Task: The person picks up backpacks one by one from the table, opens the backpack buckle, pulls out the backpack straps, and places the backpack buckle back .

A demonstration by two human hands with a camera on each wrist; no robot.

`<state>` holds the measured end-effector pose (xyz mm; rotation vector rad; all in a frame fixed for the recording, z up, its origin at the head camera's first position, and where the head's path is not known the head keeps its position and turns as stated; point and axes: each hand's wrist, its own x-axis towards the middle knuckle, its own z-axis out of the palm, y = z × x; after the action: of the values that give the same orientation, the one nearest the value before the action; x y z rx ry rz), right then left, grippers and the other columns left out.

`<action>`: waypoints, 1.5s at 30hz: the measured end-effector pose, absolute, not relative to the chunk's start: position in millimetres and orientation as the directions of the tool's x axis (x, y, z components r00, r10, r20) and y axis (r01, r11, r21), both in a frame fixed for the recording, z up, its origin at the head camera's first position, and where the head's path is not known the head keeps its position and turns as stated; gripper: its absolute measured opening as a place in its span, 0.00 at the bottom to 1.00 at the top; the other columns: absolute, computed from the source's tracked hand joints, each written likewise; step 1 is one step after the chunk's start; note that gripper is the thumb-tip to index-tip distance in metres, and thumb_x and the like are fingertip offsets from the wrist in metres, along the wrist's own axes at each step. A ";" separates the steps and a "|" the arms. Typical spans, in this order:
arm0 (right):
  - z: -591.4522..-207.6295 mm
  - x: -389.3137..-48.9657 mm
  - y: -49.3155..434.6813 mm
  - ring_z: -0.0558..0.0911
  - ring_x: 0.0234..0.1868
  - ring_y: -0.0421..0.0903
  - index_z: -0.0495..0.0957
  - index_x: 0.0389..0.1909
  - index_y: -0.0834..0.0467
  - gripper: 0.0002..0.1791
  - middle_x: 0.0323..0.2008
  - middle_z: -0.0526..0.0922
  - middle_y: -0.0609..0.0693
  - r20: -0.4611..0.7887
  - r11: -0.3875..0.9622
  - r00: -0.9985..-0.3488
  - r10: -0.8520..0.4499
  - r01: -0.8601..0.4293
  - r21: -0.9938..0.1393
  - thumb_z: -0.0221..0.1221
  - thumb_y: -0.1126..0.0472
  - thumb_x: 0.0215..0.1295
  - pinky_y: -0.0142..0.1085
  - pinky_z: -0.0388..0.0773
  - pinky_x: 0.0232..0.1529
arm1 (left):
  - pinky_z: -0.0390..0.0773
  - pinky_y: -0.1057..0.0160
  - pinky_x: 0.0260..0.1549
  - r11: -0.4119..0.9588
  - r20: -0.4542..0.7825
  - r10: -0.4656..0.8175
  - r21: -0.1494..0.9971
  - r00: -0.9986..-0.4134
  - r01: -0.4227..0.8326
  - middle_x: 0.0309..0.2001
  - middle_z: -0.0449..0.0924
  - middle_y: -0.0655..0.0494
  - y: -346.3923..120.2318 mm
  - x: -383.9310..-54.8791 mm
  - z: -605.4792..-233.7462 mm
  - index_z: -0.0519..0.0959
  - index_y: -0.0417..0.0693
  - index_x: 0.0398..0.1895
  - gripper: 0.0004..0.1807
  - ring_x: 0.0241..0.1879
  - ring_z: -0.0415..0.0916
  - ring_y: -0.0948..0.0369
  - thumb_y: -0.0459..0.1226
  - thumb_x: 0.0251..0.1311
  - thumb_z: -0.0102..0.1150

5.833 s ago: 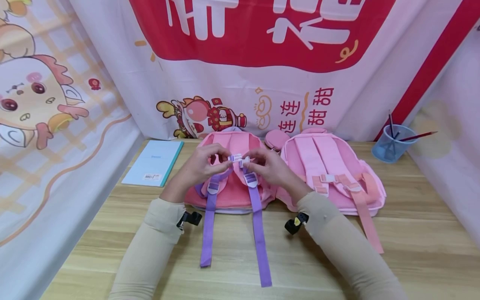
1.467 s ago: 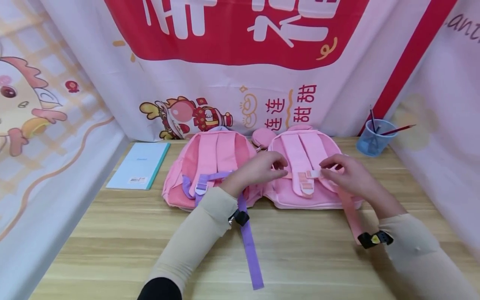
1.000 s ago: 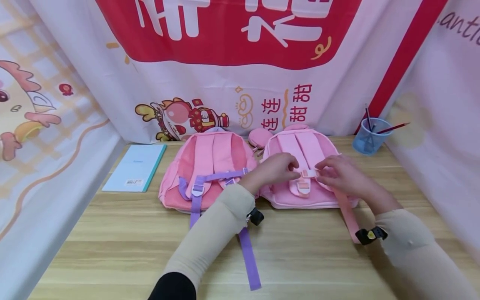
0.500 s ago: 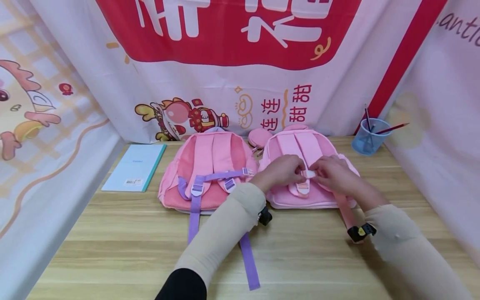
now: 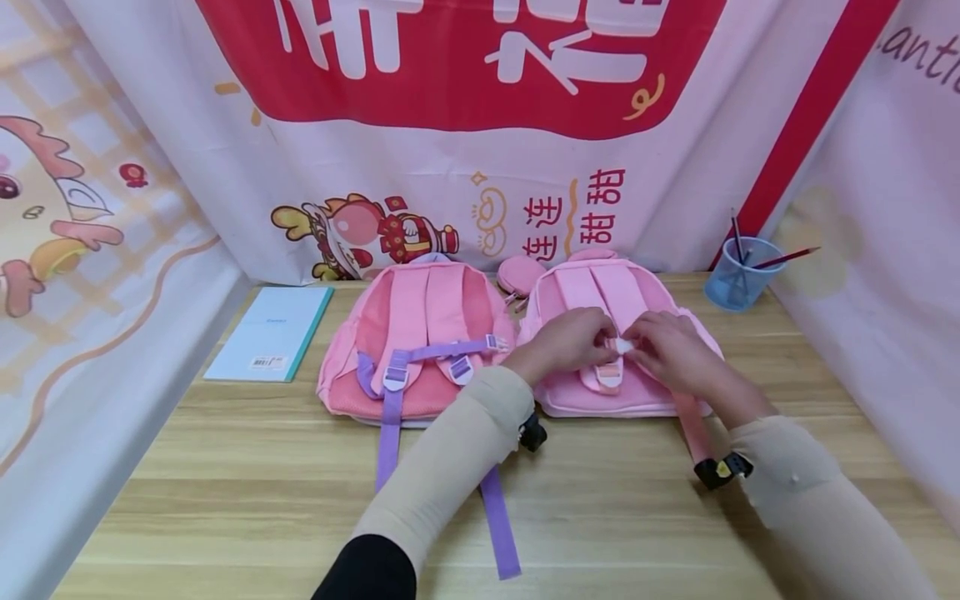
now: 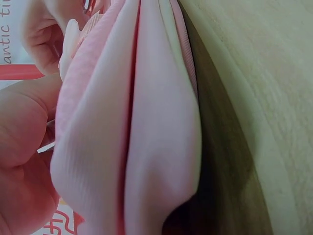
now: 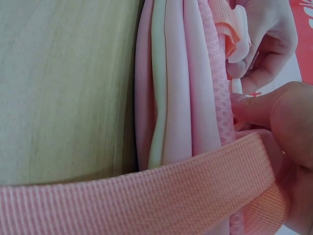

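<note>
Two pink backpacks lie side by side, straps up. On the right backpack [image 5: 573, 400], both hands meet at a small white side-release buckle [image 5: 622, 345] on the peach chest strap. My left hand [image 5: 573, 340] pinches the buckle's left side, and my right hand [image 5: 670, 350] pinches its right side. Fingers cover part of the buckle, so I cannot tell whether its halves are joined. The left backpack [image 5: 408, 292] has a purple chest strap [image 5: 450, 350] lying across it, a white buckle end at its right. In the right wrist view, a peach webbing strap [image 7: 146, 191] crosses below the right hand.
A light blue notebook [image 5: 270, 333] lies at the left. At the back right stands a blue mesh cup [image 5: 738, 279] holding pencils. A round pink pouch [image 5: 520, 275] sits between the backpacks. Printed cloth [image 5: 420, 167] encloses the wooden table [image 5: 300, 483].
Both hands have left the purple strap's buckle on the left backpack for the peach strap's buckle on the right one. Over the last second they drew together and took hold of it.
</note>
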<state>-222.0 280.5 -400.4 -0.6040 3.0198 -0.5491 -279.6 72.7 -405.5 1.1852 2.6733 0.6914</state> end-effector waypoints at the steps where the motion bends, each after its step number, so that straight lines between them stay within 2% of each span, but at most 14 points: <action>1: -400.9 -221.8 280.5 0.78 0.54 0.58 0.83 0.55 0.61 0.14 0.50 0.85 0.58 0.060 0.866 -0.925 -0.375 -0.372 -0.333 0.69 0.64 0.72 0.61 0.70 0.66 | 0.74 0.71 0.40 0.583 0.062 0.730 0.463 -0.680 0.668 0.37 0.83 0.61 73.0 -279.6 -405.4 0.88 0.51 0.48 0.09 0.38 0.77 0.65 0.43 0.70 0.72; 8: -401.4 -221.1 279.3 0.78 0.53 0.59 0.83 0.53 0.63 0.13 0.48 0.85 0.59 0.091 0.868 -0.913 -0.397 -0.406 -0.285 0.69 0.65 0.70 0.61 0.73 0.64 | 0.74 0.72 0.41 0.567 0.076 0.742 0.459 -0.666 0.684 0.38 0.82 0.60 72.3 -281.3 -405.6 0.88 0.50 0.49 0.10 0.38 0.77 0.65 0.42 0.71 0.71; 13: -403.3 -220.5 280.7 0.79 0.54 0.59 0.83 0.53 0.64 0.12 0.50 0.84 0.60 0.095 0.871 -0.920 -0.380 -0.390 -0.298 0.68 0.66 0.71 0.61 0.76 0.65 | 0.74 0.71 0.41 0.568 0.066 0.741 0.469 -0.668 0.677 0.39 0.83 0.59 70.9 -281.8 -404.7 0.87 0.49 0.47 0.09 0.38 0.77 0.65 0.42 0.71 0.71; 16: -403.5 -220.5 282.3 0.78 0.56 0.59 0.83 0.56 0.64 0.14 0.53 0.84 0.60 0.079 0.868 -0.930 -0.359 -0.364 -0.337 0.67 0.65 0.73 0.61 0.76 0.67 | 0.74 0.71 0.41 0.572 0.062 0.737 0.471 -0.673 0.671 0.39 0.83 0.59 70.0 -281.7 -402.7 0.87 0.49 0.47 0.09 0.39 0.76 0.64 0.42 0.71 0.71; 19: -402.3 -220.0 282.9 0.77 0.56 0.58 0.81 0.63 0.61 0.20 0.54 0.83 0.59 0.046 0.865 -0.939 -0.341 -0.333 -0.375 0.68 0.62 0.73 0.61 0.76 0.66 | 0.74 0.70 0.42 0.571 0.065 0.741 0.462 -0.669 0.678 0.39 0.83 0.59 69.7 -281.3 -401.0 0.87 0.48 0.48 0.10 0.39 0.76 0.64 0.42 0.70 0.71; 23: -401.8 -220.0 283.0 0.77 0.57 0.59 0.81 0.66 0.59 0.24 0.54 0.84 0.58 0.060 0.858 -0.924 -0.379 -0.375 -0.350 0.70 0.60 0.73 0.61 0.74 0.67 | 0.75 0.71 0.42 0.566 0.071 0.749 0.451 -0.659 0.690 0.39 0.82 0.60 69.0 -280.8 -401.3 0.87 0.48 0.49 0.10 0.39 0.77 0.64 0.42 0.71 0.70; 26: -402.0 -219.7 283.7 0.78 0.62 0.61 0.82 0.64 0.59 0.21 0.57 0.84 0.59 0.079 0.855 -0.912 -0.403 -0.406 -0.323 0.69 0.60 0.74 0.63 0.72 0.71 | 0.75 0.71 0.42 0.565 0.070 0.744 0.465 -0.664 0.682 0.39 0.83 0.60 67.2 -280.3 -401.8 0.87 0.49 0.49 0.10 0.39 0.77 0.64 0.42 0.70 0.71; 29: -402.0 -219.3 286.2 0.78 0.61 0.59 0.80 0.65 0.59 0.21 0.58 0.83 0.59 0.051 0.859 -0.927 -0.373 -0.365 -0.359 0.68 0.59 0.75 0.62 0.75 0.70 | 0.75 0.70 0.44 0.567 0.067 0.737 0.480 -0.672 0.670 0.40 0.84 0.60 65.1 -279.8 -401.4 0.87 0.49 0.49 0.10 0.40 0.78 0.64 0.42 0.70 0.71; 35: -400.0 -218.9 295.5 0.79 0.54 0.55 0.75 0.71 0.58 0.26 0.56 0.83 0.58 0.019 0.829 -0.953 -0.302 -0.272 -0.489 0.65 0.54 0.78 0.58 0.83 0.60 | 0.76 0.70 0.46 0.571 0.060 0.733 0.486 -0.677 0.662 0.40 0.84 0.60 62.2 -280.1 -402.3 0.87 0.50 0.49 0.10 0.41 0.78 0.64 0.43 0.70 0.71; 39: -397.8 -218.3 299.3 0.79 0.58 0.57 0.74 0.74 0.57 0.27 0.58 0.82 0.58 0.003 0.807 -0.959 -0.285 -0.242 -0.539 0.63 0.54 0.79 0.60 0.82 0.62 | 0.75 0.70 0.45 0.566 0.067 0.733 0.491 -0.676 0.662 0.39 0.84 0.60 61.4 -281.1 -404.4 0.87 0.50 0.48 0.10 0.40 0.78 0.64 0.43 0.71 0.71; 45: -395.5 -217.2 306.2 0.79 0.63 0.60 0.75 0.73 0.58 0.26 0.62 0.82 0.61 -0.031 0.785 -0.965 -0.261 -0.194 -0.589 0.63 0.56 0.79 0.63 0.79 0.67 | 0.75 0.70 0.45 0.557 0.080 0.737 0.493 -0.672 0.669 0.39 0.83 0.60 60.1 -281.6 -404.3 0.87 0.50 0.47 0.09 0.40 0.77 0.64 0.44 0.71 0.71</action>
<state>-217.2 306.2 -395.5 -0.3664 2.8626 -0.9260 -281.6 60.1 -404.3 1.2034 2.6500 0.7507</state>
